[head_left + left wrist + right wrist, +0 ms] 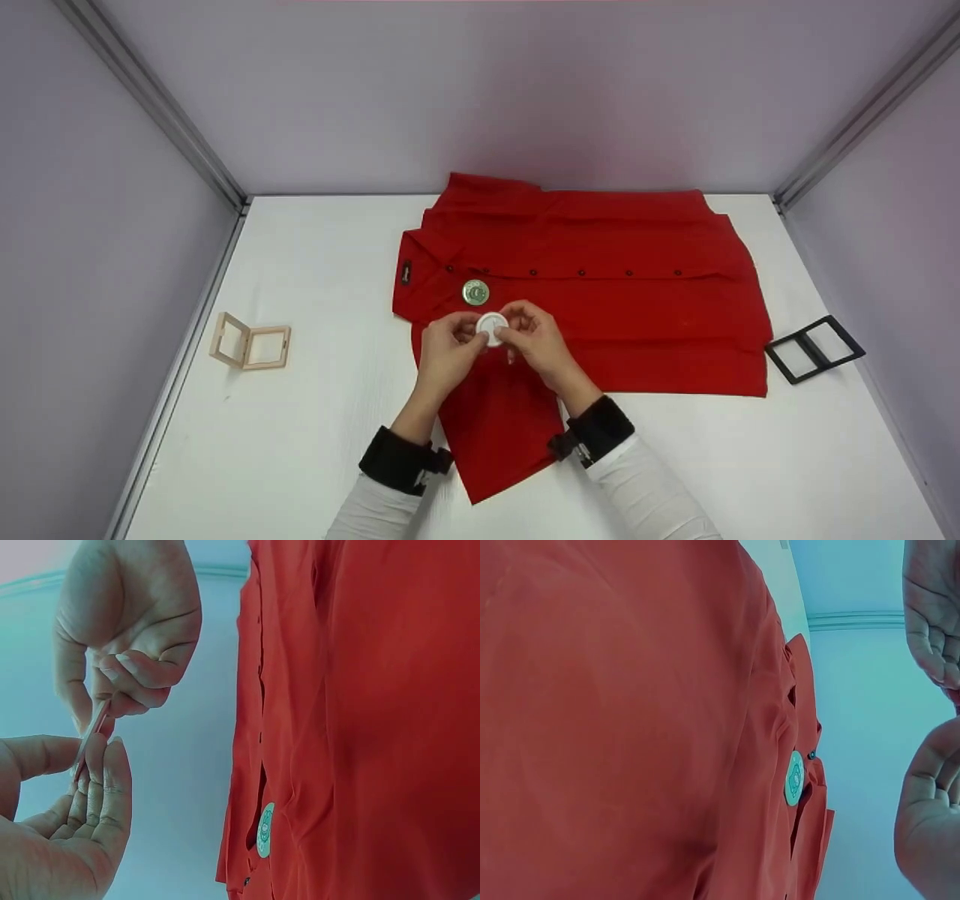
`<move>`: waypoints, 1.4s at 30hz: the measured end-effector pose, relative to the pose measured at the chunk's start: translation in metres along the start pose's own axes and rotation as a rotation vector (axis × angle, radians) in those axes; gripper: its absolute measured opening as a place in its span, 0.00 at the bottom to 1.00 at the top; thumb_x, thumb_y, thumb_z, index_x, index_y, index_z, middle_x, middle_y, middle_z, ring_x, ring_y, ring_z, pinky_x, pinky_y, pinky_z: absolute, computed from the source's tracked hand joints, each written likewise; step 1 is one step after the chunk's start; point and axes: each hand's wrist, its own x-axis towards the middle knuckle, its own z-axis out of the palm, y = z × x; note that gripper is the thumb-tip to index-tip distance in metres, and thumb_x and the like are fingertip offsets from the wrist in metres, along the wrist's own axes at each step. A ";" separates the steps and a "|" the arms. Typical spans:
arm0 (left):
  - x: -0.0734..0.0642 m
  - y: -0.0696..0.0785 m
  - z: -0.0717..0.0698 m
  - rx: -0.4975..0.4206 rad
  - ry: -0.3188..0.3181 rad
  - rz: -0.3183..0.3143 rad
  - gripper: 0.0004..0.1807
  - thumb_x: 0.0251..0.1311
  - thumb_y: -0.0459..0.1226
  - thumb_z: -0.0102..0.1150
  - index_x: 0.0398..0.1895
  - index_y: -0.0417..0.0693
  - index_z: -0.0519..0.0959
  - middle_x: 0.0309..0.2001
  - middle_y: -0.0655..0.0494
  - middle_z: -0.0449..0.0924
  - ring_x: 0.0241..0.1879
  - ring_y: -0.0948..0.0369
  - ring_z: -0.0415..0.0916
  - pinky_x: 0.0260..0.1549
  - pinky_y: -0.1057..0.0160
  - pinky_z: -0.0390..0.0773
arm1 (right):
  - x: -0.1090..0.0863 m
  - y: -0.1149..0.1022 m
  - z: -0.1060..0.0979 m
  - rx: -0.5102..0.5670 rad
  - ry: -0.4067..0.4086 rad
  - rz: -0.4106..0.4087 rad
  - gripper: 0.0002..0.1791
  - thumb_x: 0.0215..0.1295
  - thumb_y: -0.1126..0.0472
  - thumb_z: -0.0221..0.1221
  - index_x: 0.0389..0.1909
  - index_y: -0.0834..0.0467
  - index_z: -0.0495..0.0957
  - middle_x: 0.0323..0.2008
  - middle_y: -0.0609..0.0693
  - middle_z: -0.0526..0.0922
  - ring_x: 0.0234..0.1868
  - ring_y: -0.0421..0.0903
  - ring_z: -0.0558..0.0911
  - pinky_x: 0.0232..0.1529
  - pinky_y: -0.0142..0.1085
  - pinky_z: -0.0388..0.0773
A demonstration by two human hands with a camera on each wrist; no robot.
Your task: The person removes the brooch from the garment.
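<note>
A thin white disc (491, 324) is pinched between my two hands, its pale round face toward the head camera. My left hand (448, 349) grips its left edge between thumb and fingers, and my right hand (538, 341) pinches the right edge. Seen from the left wrist, the disc (91, 733) stands nearly edge-on between the fingertips. Beneath the hands a red button-front shirt (637, 315) lies spread flat, collar to the left and one sleeve toward me. A green round badge (475, 292) with a printed picture lies on the shirt just beyond the hands.
On the left of the white table (330, 450) stands a small light-wood double frame (266, 328), opened at its hinge. A black two-window frame (814, 351) lies at the right, beside the shirt's hem. Pale walls enclose the table's back and sides.
</note>
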 end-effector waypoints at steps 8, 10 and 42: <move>-0.001 -0.001 0.002 0.001 -0.011 -0.019 0.09 0.56 0.26 0.64 0.41 0.34 0.83 0.30 0.50 0.82 0.27 0.60 0.80 0.26 0.65 0.82 | -0.001 0.002 0.003 -0.033 0.040 -0.005 0.10 0.64 0.69 0.62 0.45 0.64 0.75 0.23 0.52 0.72 0.17 0.44 0.71 0.19 0.40 0.74; -0.001 0.000 0.001 0.011 -0.011 -0.027 0.10 0.56 0.26 0.64 0.42 0.34 0.83 0.30 0.51 0.82 0.28 0.60 0.80 0.26 0.65 0.82 | 0.000 0.002 0.004 -0.035 0.042 -0.009 0.09 0.64 0.70 0.61 0.44 0.64 0.75 0.23 0.52 0.72 0.17 0.44 0.71 0.19 0.40 0.74; -0.003 -0.001 0.000 0.073 0.000 -0.021 0.09 0.56 0.27 0.65 0.41 0.35 0.83 0.30 0.52 0.83 0.29 0.60 0.79 0.26 0.65 0.80 | -0.001 0.004 0.009 -0.098 0.054 0.049 0.10 0.66 0.70 0.59 0.47 0.64 0.74 0.24 0.56 0.73 0.18 0.47 0.72 0.22 0.46 0.77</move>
